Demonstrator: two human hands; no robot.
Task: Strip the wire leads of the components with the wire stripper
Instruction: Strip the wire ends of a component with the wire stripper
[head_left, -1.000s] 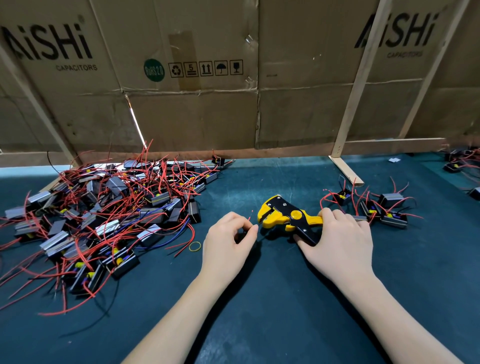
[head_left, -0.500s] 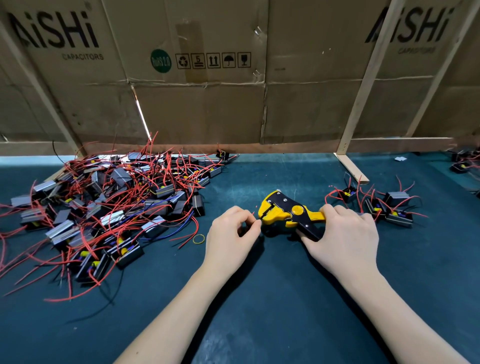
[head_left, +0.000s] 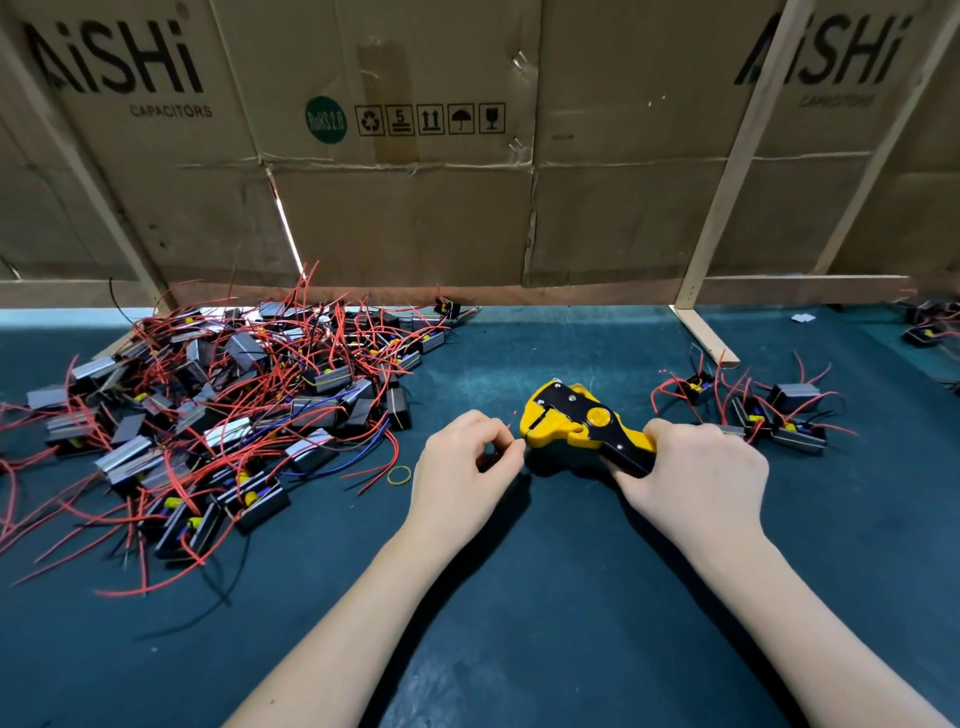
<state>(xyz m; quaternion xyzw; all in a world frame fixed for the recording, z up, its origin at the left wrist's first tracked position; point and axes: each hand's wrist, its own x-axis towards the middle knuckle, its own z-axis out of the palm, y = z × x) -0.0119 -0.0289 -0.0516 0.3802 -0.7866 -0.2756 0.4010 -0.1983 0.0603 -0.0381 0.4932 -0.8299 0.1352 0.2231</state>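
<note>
Stripping step | right hand (head_left: 696, 467) clamped round wire stripper (head_left: 576, 423) handles, long axis left-right, nose leftward | left hand (head_left: 465, 462) pinching red lead tip (head_left: 519, 441) just beside nose (component hidden under fingers) | unstripped pile (head_left: 208, 415) left on table (head_left: 571, 623).

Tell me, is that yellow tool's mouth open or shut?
Shut, it seems: the wire stripper's yellow head shows only a thin slit, handles gripped by the right hand.
</note>
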